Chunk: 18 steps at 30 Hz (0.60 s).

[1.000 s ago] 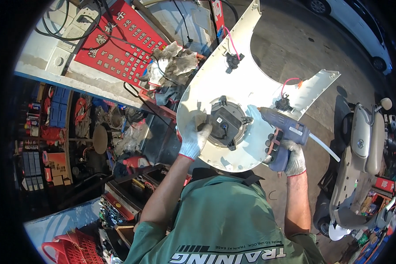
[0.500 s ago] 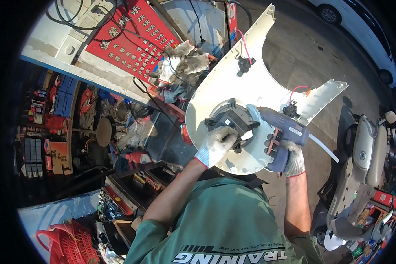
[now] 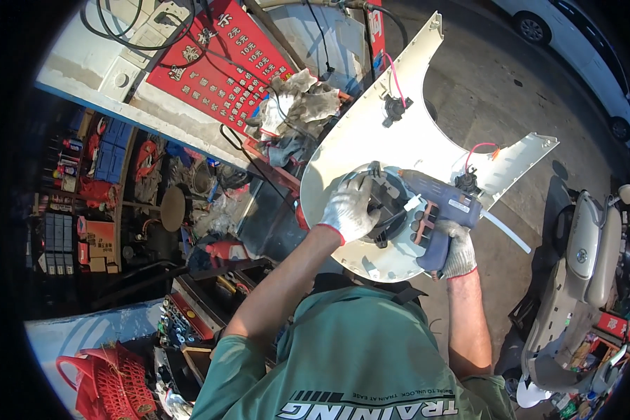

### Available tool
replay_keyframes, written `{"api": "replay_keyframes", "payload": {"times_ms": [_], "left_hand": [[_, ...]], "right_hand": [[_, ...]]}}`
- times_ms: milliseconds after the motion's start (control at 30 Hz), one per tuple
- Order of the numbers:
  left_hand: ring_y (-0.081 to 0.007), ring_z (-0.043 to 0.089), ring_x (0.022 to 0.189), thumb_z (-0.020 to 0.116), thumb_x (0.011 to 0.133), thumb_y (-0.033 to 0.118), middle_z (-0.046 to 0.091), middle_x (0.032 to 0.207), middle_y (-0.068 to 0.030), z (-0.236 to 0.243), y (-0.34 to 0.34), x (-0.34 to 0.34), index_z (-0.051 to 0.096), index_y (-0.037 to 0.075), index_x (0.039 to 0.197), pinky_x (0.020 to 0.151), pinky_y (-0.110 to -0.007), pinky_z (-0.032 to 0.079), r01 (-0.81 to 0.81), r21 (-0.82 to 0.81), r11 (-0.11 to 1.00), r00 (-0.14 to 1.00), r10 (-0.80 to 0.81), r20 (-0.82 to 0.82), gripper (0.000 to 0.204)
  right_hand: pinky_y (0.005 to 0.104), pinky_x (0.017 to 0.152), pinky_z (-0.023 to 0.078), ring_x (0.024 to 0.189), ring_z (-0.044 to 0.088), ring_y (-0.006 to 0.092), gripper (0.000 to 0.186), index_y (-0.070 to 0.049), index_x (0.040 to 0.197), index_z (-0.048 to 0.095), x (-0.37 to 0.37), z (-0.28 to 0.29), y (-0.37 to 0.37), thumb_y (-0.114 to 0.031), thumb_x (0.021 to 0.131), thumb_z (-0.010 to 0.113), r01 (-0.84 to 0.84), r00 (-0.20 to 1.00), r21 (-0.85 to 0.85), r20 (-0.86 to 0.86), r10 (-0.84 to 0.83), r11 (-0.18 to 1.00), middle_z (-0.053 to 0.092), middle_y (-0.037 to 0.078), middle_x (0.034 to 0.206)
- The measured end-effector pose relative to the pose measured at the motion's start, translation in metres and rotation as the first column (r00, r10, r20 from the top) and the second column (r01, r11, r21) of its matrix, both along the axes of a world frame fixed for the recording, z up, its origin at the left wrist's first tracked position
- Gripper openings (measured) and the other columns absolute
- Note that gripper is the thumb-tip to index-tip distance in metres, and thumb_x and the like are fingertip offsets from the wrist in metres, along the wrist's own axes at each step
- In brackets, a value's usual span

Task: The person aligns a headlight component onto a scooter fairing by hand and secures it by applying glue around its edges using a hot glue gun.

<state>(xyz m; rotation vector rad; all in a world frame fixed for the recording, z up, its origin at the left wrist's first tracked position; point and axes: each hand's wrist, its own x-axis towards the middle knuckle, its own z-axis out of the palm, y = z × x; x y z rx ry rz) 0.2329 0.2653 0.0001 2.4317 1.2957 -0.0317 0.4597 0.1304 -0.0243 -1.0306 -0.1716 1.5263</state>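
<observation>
A cream scooter body panel (image 3: 427,150) lies inner side up in front of me. In its rounded part sits a black round lamp housing (image 3: 390,199) with a white plug (image 3: 413,203) beside it. My left hand (image 3: 350,208), in a white knit glove, is closed on the housing's left side, fingers curled over it. My right hand (image 3: 459,253), gloved too, grips the handle of a blue-grey glue gun (image 3: 444,199). A translucent glue stick (image 3: 507,232) sticks out of its back. The gun's nozzle points left, close to the housing's upper right edge.
Two small black lamp sockets (image 3: 394,110) with pink wires are fixed on the panel's arms. Dirty work gloves (image 3: 304,101) are heaped beyond it, near a red sign (image 3: 220,66). A scooter (image 3: 574,259) stands at right, a white car (image 3: 574,49) at far right. A red basket (image 3: 108,381) is at lower left.
My left hand has shifted from the housing's middle up to its left edge. The glue gun and right hand have moved slightly left, the glue stick dipping with them.
</observation>
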Motion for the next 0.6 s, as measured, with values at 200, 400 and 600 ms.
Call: {"api": "replay_keyframes", "payload": {"times_ms": [200, 400, 600], "left_hand": [[-0.0432, 0.056, 0.124, 0.067, 0.087, 0.046, 0.049, 0.145, -0.0259, -0.004, 0.024, 0.013, 0.037, -0.005, 0.150, 0.107, -0.046, 0.045, 0.094, -0.038, 0.995, 0.979, -0.099, -0.176, 0.087], [-0.0401, 0.058, 0.124, 0.062, 0.091, 0.046, 0.050, 0.147, -0.0225, -0.022, 0.040, 0.012, 0.036, -0.003, 0.151, 0.106, -0.047, 0.046, 0.143, 0.053, 0.988, 0.979, -0.133, -0.155, 0.082], [-0.0400, 0.061, 0.120, 0.060, 0.092, 0.030, 0.051, 0.145, -0.0218, -0.026, 0.047, 0.010, 0.039, 0.001, 0.150, 0.103, -0.047, 0.048, 0.161, 0.080, 0.984, 0.987, -0.159, -0.040, 0.068]], "right_hand": [[0.0486, 0.080, 0.062, 0.100, 0.070, 0.0361, 0.058, 0.001, 0.134, 0.053, 0.001, -0.008, 0.000, -0.012, 0.079, 0.065, 0.062, 0.996, 0.032, 0.068, -0.064, 0.998, 0.066, 0.022, 0.113], [0.0481, 0.080, 0.063, 0.097, 0.071, 0.0346, 0.055, 0.001, 0.133, 0.054, 0.000, 0.006, -0.002, -0.012, 0.080, 0.064, 0.059, 0.998, 0.035, -0.005, -0.058, 0.998, 0.067, 0.021, 0.112], [0.0458, 0.079, 0.063, 0.096, 0.071, 0.0330, 0.052, 0.000, 0.131, 0.055, -0.002, 0.013, -0.005, -0.013, 0.082, 0.063, 0.062, 0.998, 0.007, -0.020, -0.062, 0.998, 0.067, 0.020, 0.111]]}}
